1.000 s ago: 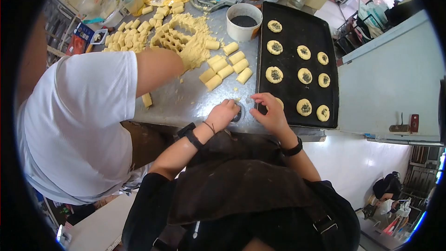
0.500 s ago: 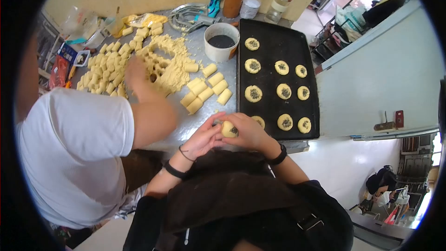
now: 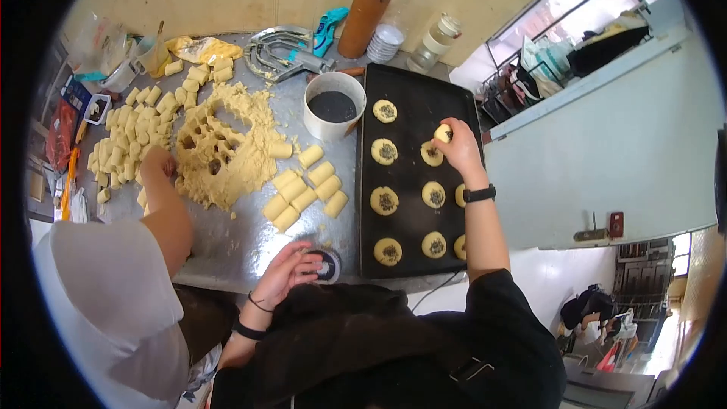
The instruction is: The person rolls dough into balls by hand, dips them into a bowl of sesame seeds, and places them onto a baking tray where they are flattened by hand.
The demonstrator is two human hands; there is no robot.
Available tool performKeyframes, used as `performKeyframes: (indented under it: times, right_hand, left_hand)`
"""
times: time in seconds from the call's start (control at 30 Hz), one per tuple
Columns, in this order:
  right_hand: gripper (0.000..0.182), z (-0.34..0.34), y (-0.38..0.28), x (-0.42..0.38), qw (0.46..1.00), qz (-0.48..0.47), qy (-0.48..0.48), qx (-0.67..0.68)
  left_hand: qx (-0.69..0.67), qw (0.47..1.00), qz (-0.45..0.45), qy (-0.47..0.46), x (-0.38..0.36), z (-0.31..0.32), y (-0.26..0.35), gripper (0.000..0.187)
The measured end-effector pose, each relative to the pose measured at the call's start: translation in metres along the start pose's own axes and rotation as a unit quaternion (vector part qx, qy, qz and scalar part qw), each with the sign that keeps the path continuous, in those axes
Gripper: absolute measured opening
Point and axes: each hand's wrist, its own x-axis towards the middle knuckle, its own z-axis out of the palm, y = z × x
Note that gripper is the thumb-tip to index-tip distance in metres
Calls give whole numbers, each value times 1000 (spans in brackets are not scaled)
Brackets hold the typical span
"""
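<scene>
My right hand (image 3: 463,148) is over the dark baking tray (image 3: 420,91), pinching a round dough piece (image 3: 442,134) with black seeds on it. Directly below its fingers lies another seeded dough round (image 3: 432,154). Several more flattened rounds, each with black seeds in the middle, sit in rows on the tray. At the table's front edge my left hand (image 3: 286,271) has its fingers loosely extended, palm partly up, with nothing in its grasp. Its fingertips overlap the rim of a small round dish (image 3: 329,265) holding dark seeds.
Cut dough cylinders (image 3: 303,195) lie left of the tray, below a white tub (image 3: 326,127) of black filling. Beyond them, a co-worker's hand (image 3: 157,163) is at a crumbly dough mass (image 3: 246,117) and many small dough pieces (image 3: 136,136). A metal mixer paddle (image 3: 265,53) lies behind.
My right hand has carried the seeded dough piece from in front of my body to over the tray. My left hand has parted from it, uncovering the small dish. The view has shifted.
</scene>
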Motion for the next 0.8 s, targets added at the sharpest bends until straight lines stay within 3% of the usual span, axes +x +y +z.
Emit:
performKeyframes:
  times: [0.27,0.4,0.43,0.6,0.8]
  right_hand:
    - [43,89,89,89,998,42,-6,-34]
    - [42,110,104,100,996,40,-67,-48]
    - [52,104,102,106,988,72,-130,-46]
    - [80,117,110,132,999,-12,-32,-37]
    - [73,163,129,129,994,0,-17,-105]
  left_hand:
    - [-19,998,-25,57,7,-1,10,27]
    - [-9,996,-23,86,16,-2,13,27]
    - [-16,996,-19,82,19,-1,15,27]
    - [-1,996,-43,80,31,11,26,29]
    - [36,997,-44,56,35,10,19,37]
